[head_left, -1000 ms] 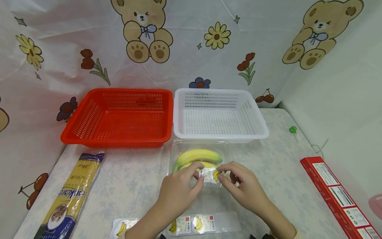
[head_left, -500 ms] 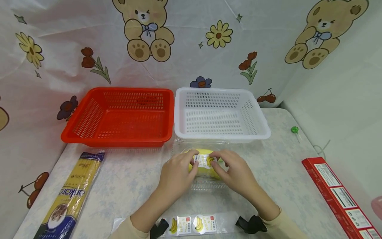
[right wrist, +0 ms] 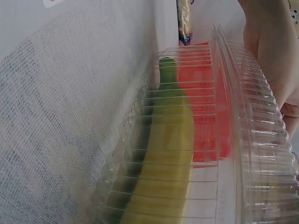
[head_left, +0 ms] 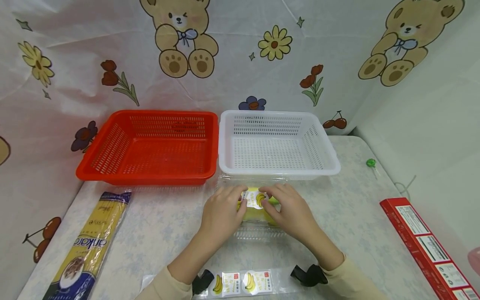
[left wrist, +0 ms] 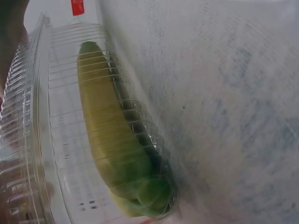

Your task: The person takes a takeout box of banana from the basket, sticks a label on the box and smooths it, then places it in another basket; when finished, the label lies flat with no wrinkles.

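A clear plastic clamshell box (head_left: 260,234) lies in the middle of the table with bananas (head_left: 258,215) inside. Over its lid is a white label with a banana picture (head_left: 252,199). At the label's left edge, my left hand (head_left: 222,211) holds it between thumb and index finger. My right hand (head_left: 291,209) does the same at the right edge. Both hands are low over the lid; whether the label sticks to it cannot be told. The wrist views show the ribbed box wall and a banana (left wrist: 105,121), green-tipped, behind the plastic, with the right hand (right wrist: 275,56) above the lid.
A red basket (head_left: 165,177) and a white basket (head_left: 277,171) stand behind the box. Nearer me lies a strip of banana labels (head_left: 258,282). A pasta packet (head_left: 88,246) is at left; a red carton (head_left: 420,241) and a green lollipop (head_left: 371,163) are at right.
Both hands have carried the label forward from the box's near side onto the lid above the bananas. In the last half second they have shifted only slightly.
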The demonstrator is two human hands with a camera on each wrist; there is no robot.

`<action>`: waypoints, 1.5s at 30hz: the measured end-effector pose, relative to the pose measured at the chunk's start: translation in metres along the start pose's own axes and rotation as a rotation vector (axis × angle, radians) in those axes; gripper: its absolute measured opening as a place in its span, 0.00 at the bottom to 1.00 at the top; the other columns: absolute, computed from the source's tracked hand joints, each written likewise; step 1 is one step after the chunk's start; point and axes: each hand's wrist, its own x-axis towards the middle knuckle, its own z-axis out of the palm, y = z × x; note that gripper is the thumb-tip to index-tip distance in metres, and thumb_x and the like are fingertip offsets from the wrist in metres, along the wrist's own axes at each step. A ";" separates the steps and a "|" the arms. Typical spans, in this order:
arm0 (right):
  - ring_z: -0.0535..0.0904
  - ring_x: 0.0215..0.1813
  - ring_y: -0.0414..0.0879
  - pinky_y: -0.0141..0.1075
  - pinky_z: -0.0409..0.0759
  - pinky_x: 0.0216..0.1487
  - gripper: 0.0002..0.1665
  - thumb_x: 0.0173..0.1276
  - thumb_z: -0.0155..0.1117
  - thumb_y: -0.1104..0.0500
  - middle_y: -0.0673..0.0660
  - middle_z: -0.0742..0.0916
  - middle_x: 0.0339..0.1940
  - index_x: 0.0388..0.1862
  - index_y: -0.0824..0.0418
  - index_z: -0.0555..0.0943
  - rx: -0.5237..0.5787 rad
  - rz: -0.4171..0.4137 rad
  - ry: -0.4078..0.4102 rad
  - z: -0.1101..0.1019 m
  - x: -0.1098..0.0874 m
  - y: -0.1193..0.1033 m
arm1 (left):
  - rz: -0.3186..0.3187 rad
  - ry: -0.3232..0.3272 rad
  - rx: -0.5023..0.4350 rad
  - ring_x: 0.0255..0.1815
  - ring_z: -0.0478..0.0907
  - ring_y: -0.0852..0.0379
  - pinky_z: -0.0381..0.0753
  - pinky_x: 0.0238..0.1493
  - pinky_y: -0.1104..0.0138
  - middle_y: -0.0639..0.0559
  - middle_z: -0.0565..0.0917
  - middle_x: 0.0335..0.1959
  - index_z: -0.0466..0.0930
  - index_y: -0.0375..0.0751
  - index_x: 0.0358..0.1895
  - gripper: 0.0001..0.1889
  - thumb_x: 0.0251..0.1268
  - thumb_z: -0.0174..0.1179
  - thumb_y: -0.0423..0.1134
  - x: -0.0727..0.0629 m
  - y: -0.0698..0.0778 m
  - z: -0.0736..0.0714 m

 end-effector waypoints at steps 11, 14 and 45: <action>0.78 0.45 0.44 0.37 0.79 0.38 0.17 0.63 0.72 0.55 0.49 0.84 0.45 0.52 0.53 0.85 -0.031 -0.014 -0.005 0.002 -0.001 0.002 | 0.001 0.003 0.003 0.45 0.82 0.49 0.84 0.44 0.59 0.50 0.86 0.44 0.85 0.42 0.48 0.14 0.58 0.69 0.38 -0.001 0.000 0.001; 0.77 0.46 0.47 0.39 0.78 0.38 0.18 0.63 0.71 0.55 0.51 0.83 0.46 0.53 0.53 0.85 -0.047 -0.013 -0.001 0.001 -0.001 0.002 | -0.015 -0.005 -0.021 0.44 0.82 0.49 0.84 0.44 0.59 0.48 0.85 0.43 0.85 0.40 0.49 0.15 0.58 0.68 0.38 -0.001 0.000 0.000; 0.64 0.35 0.42 0.30 0.67 0.29 0.05 0.55 0.78 0.54 0.45 0.75 0.31 0.30 0.52 0.91 -0.093 -0.062 0.043 -0.006 -0.005 0.004 | -0.014 -0.011 0.086 0.44 0.82 0.50 0.78 0.48 0.54 0.55 0.84 0.32 0.90 0.53 0.34 0.03 0.59 0.67 0.42 -0.007 -0.005 -0.002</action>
